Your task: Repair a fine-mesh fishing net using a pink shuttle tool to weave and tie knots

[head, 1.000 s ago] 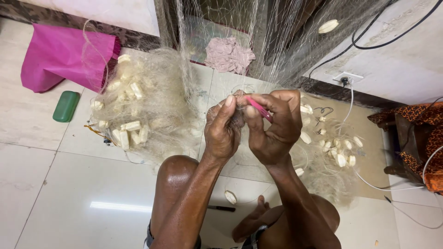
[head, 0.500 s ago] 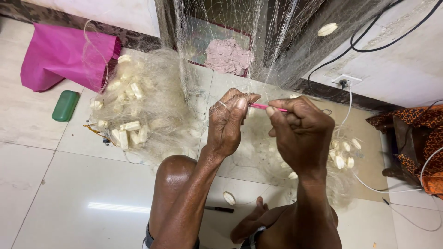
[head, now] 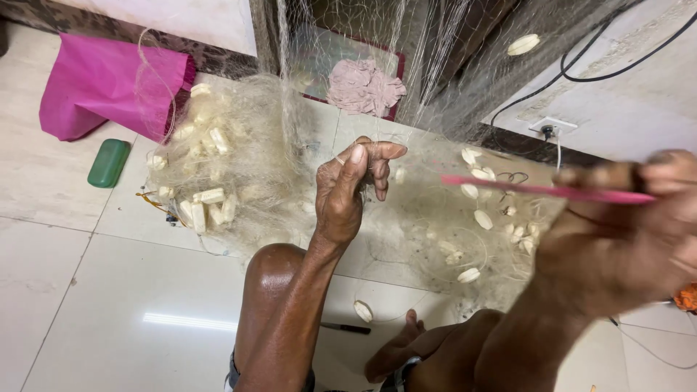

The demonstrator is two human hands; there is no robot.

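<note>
While left hand (head: pixel 348 192) pinches the fishing net (head: pixel 239 160), right hand (head: pixel 624 218), blurred, grips a pink netting needle (head: pixel 537 190)

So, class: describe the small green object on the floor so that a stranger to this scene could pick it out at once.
Start at the big pink cloth lying on the pale tiled floor at the upper left. Just below its lower edge, left of the heap of fishing net with white floats, lies the green object. It is the only green thing there: a small, smooth, rounded oblong, lying apart from the net.
</note>
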